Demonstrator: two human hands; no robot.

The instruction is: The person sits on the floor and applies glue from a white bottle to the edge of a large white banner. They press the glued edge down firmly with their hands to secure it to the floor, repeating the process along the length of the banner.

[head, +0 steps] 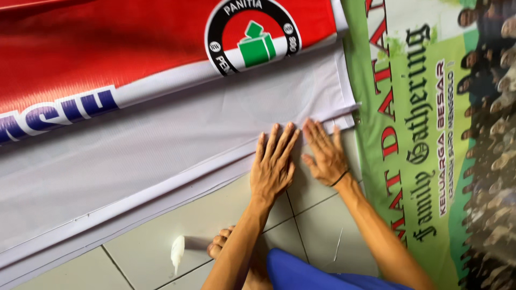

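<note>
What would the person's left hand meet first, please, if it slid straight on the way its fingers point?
The left hand lies flat on the folded edge of the white banner; straight on it would cross more white banner, then probably the red band.

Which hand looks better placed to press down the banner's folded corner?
The right hand, probably. Its fingertips lie nearest the corner of the white banner hem, beside the green banner. The left hand lies flat on the hem farther along.
</note>
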